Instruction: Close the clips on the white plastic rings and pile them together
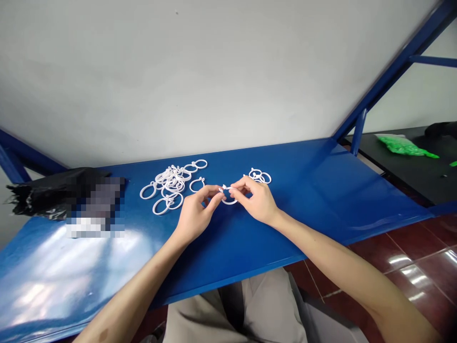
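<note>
My left hand [196, 214] and my right hand [255, 200] meet over the blue table [314, 200], and both pinch one white plastic ring [228, 201] between their fingertips. Several more white rings [171, 186] lie in a loose pile just left of my hands. A small group of white rings [260, 176] sits right behind my right hand.
A stack of black bags [46, 195] lies at the table's left end, partly blurred out. A white wall rises behind the table, with blue frame struts [389, 71] at the right. A black table with green plastic [403, 145] stands further right. Red floor tiles show below.
</note>
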{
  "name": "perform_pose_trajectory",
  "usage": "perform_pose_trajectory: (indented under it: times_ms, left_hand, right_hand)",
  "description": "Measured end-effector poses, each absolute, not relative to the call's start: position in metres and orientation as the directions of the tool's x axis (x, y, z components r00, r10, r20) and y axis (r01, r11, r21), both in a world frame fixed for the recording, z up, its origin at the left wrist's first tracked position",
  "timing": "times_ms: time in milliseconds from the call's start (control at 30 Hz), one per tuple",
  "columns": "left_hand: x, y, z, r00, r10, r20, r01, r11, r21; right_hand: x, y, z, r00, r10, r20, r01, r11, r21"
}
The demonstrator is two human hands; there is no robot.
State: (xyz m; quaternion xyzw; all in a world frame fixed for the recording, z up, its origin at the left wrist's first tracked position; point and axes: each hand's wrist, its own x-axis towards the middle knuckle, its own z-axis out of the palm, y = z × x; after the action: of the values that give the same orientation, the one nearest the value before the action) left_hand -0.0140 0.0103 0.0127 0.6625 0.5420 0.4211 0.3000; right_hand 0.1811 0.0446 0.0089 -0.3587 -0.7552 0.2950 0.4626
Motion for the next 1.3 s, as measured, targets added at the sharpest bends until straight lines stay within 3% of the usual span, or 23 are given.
perform_pose_trajectory:
  times_ms: [133, 400, 600, 800, 967, 1100, 1300]
  left_hand:
    - [-0.012, 0.010, 0.011, 0.056, 0.973, 0.226, 0.472, -0.225, 0.852]
    - [-0.010, 0.003, 0.001, 0.081, 0.861, 0.502, 0.643, -0.430, 0.634]
    - [-0.011, 0.005, -0.003, 0.168, 0.812, 0.559, 0.697, -0.499, 0.515]
    - [-0.023, 0.020, 0.003, 0.300, 0.791, 0.534, 0.818, -0.501, 0.282]
    - [-0.047, 0.032, -0.007, 0.220, 0.824, 0.521, 0.947, -0.310, 0.090]
    - [-0.059, 0.038, -0.016, 0.211, 0.857, 0.471, 0.963, -0.265, 0.051]
    - [-0.055, 0.038, -0.014, 0.214, 0.855, 0.473, 0.957, -0.281, 0.074]
  right_hand:
    - [0.180, 0.045, 0.009, -0.358, 0.794, 0.491, 0.286, 0.594, -0.752]
    - [0.183, 0.044, 0.009, -0.446, 0.743, 0.499, 0.266, 0.643, -0.718]
    - [0.183, 0.042, 0.007, -0.520, 0.657, 0.545, 0.296, 0.738, -0.607]
    - [0.193, 0.064, 0.014, -0.322, 0.735, 0.597, 0.472, 0.671, -0.572]
    - [0.223, 0.096, 0.005, -0.163, 0.826, 0.540, 0.674, 0.493, -0.550]
    - [0.236, 0.110, -0.004, -0.153, 0.843, 0.516, 0.779, 0.424, -0.462]
    - [0.236, 0.107, -0.003, -0.131, 0.835, 0.535, 0.788, 0.415, -0.454]
